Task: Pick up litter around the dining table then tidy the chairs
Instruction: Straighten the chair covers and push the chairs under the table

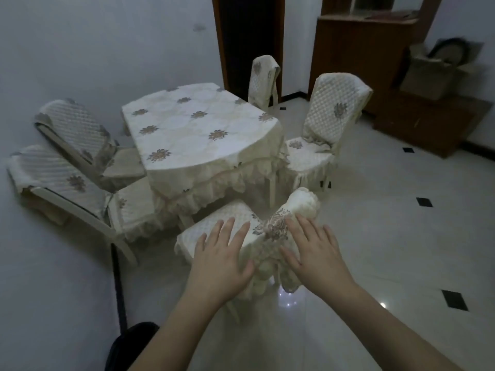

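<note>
Hands spread flat, gripping nothing: left hand (pixel 223 259) over nearest chair (pixel 227 236) seat, right hand (pixel 314 253) by its cover (pixel 284 223). Chair at near edge of table (pixel 198 135).

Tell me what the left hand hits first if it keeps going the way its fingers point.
Most likely the quilted seat of the nearest chair: the left hand is spread open over it, fingers pointing toward the table. Depth is uncertain.
</note>
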### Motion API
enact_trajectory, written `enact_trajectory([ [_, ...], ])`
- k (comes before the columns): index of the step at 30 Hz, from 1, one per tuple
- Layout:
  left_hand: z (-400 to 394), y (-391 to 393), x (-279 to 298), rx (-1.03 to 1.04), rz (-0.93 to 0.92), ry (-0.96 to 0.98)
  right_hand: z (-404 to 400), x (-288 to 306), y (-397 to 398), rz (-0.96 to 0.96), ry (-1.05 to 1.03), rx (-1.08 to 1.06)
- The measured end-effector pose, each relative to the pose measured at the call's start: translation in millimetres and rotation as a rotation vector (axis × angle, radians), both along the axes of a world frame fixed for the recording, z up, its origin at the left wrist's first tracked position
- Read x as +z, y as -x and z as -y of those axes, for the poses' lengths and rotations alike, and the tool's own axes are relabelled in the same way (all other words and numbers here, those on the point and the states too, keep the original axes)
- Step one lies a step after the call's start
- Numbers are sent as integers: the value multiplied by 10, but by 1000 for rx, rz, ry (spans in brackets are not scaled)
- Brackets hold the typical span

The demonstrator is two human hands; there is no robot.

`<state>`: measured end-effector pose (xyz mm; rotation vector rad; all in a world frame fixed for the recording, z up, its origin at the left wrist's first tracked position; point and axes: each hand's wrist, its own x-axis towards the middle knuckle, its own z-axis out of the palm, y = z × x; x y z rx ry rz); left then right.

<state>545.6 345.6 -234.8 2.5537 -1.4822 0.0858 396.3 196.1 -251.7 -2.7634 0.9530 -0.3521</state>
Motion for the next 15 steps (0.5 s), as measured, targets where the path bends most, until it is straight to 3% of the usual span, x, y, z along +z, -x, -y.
enact_trajectory([
  [8,443,118,3,8,-6,20,420,33,76,16,10,0],
  [15,922,-152,-79,14,-12,173,829,-73,-173,-7,51,28],
])
